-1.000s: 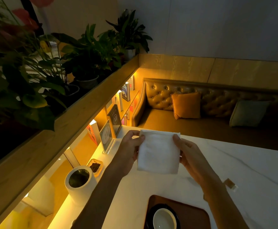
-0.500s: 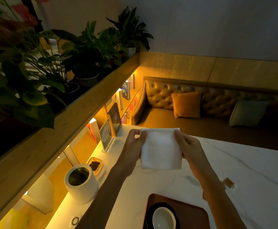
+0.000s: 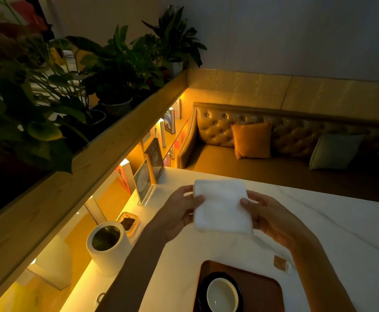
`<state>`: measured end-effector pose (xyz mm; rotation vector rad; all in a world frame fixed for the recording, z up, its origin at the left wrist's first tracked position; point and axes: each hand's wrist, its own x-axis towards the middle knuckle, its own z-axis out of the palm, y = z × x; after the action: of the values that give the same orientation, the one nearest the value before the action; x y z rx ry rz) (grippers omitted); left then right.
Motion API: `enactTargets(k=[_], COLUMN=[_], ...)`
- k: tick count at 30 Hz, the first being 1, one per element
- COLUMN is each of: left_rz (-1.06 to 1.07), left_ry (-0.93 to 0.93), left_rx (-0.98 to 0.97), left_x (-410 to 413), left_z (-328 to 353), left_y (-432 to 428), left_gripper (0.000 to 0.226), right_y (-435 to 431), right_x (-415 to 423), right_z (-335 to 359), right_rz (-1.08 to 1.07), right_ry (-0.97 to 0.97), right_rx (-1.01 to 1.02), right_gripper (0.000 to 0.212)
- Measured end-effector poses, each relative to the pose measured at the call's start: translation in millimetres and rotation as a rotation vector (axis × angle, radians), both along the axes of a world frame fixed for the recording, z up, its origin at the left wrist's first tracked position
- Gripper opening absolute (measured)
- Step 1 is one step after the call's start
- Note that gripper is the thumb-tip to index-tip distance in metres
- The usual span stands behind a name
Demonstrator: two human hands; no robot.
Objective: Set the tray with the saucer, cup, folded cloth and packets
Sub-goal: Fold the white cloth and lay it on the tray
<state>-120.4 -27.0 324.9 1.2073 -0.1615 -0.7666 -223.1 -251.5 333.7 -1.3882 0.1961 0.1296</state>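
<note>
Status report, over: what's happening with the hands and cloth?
Left hand and right hand pinch folded white cloth, held up. Black saucer, white cup on brown tray. Nothing blocking tray.

One cloth (image 3: 222,208); one tray (image 3: 262,289); one saucer (image 3: 203,291); one cup (image 3: 222,294); one packet (image 3: 279,263); two cushions (image 3: 252,140).

A café or lounge: tufted sofa (image 3: 240,129) with cushions, marble table (image 3: 332,221), table-number sign (image 3: 155,158), potted plants (image 3: 118,70).

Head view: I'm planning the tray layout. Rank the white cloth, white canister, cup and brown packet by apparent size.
1. white cloth, held up nearer the camera, which inflates it
2. white canister, so its order against the cloth is unsure
3. cup
4. brown packet
</note>
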Motion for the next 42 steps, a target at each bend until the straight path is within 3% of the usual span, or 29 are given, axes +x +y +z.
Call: enactTargets(k=[3,6,9,14,19,25,29,36,42], left_rz=[-0.061,-0.176,-0.239,-0.233,-0.150,-0.106,-0.061,-0.030,-0.043], left_ry=[0.084,0.189,0.211,0.078,-0.057,-0.237,-0.436,-0.651,-0.772], left_rx=[-0.138,-0.298,-0.247,-0.026,0.071,0.094,0.112,0.089,0.017], left_x=[2,-1,-4,-8,-6,-6,-8,-12,-17], left_z=[-2,-7,-10,-5,-2,7,15,19,23], left_y=[5,8,7,4,3,0,-3,1,1], left_gripper=[0.056,0.029,0.032,0.057,0.043,0.037,0.029,0.040,0.043], right_y=[-6,-9,-13,-16,-25,-29,-27,-23,-13], right_x=[-3,-3,-3,-5,-10,-10,-11,-16,-17], right_z=[-3,-6,-8,-9,-4,7,11,15,22], right_rz=[0.025,-0.017,-0.044,-0.043,0.071,0.048,-0.026,-0.074,-0.148], right_ry=[0.022,0.011,0.024,0.042,0.044,0.038,-0.038,-0.192,-0.341], right_rx=[0.039,0.073,0.085,0.097,0.097,0.015,0.009,-0.048,-0.274], right_gripper=[0.048,0.042,0.041,0.047,0.049,0.049,0.036,0.019,0.048])
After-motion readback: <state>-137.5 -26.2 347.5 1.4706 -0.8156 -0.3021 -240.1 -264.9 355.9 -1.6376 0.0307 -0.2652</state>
